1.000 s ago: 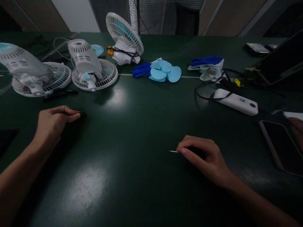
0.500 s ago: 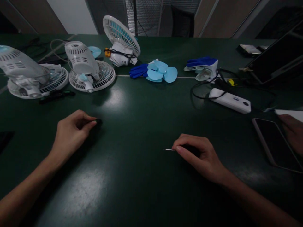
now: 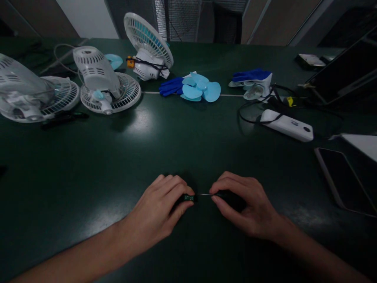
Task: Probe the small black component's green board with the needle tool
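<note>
My left hand (image 3: 165, 202) is closed, its thumb and fingers pinching a small black piece with green markings (image 3: 189, 198). What that piece is cannot be made out. Facing it, my right hand (image 3: 247, 204) grips a screwdriver (image 3: 205, 194) by its dark handle, which lies mostly in the shadow of the palm. The thin bright shaft points left, its tip close to the end of the black piece. Whether the two touch is too dim to tell. Both hands are low over the dark green table (image 3: 165, 145).
At the back left stand white fans (image 3: 98, 74), one with a tied cord (image 3: 151, 65). Light blue fan blades (image 3: 202, 87) lie by blue gloves (image 3: 171, 85). On the right are another glove (image 3: 253, 76), a white elongated device (image 3: 287, 125) with a cable, and a phone (image 3: 344, 179).
My left hand has come right and nearer with the small black piece, up to the screwdriver tip. My right hand has barely shifted. Another person's hand at the right edge has left view.
</note>
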Demonstrator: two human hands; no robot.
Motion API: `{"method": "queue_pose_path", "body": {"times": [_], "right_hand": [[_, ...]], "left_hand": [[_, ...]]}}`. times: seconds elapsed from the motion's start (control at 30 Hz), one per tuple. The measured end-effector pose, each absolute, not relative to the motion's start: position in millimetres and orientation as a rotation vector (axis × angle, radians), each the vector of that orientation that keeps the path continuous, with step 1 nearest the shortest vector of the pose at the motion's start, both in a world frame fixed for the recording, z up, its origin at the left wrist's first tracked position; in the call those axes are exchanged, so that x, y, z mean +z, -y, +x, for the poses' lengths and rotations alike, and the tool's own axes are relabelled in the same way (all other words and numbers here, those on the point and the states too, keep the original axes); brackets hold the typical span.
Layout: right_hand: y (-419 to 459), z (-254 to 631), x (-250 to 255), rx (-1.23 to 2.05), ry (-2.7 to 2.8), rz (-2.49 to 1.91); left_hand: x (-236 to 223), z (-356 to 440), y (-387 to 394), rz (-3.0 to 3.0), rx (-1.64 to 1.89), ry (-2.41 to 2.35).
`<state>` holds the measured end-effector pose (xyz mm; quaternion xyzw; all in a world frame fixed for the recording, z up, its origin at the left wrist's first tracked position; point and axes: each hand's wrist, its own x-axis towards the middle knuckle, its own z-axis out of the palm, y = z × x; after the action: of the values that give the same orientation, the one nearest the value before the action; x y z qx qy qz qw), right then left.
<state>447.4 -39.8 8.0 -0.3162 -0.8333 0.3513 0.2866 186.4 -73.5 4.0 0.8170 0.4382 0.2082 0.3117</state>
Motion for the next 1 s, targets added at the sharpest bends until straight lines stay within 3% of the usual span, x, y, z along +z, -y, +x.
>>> {"method": "queue_pose_path", "body": {"times": [0.57,1.0], "right_hand": [[45.0,444.0,-0.5,0.654,2.440,-0.900],[43.7,444.8,5.4,0.823,2.261,-0.720]], "left_hand": [[2.4,185.1,70.8,2.159,0.536,-1.109],[-1.3,185.2,69.9,2.179,0.529,-1.064]]}}
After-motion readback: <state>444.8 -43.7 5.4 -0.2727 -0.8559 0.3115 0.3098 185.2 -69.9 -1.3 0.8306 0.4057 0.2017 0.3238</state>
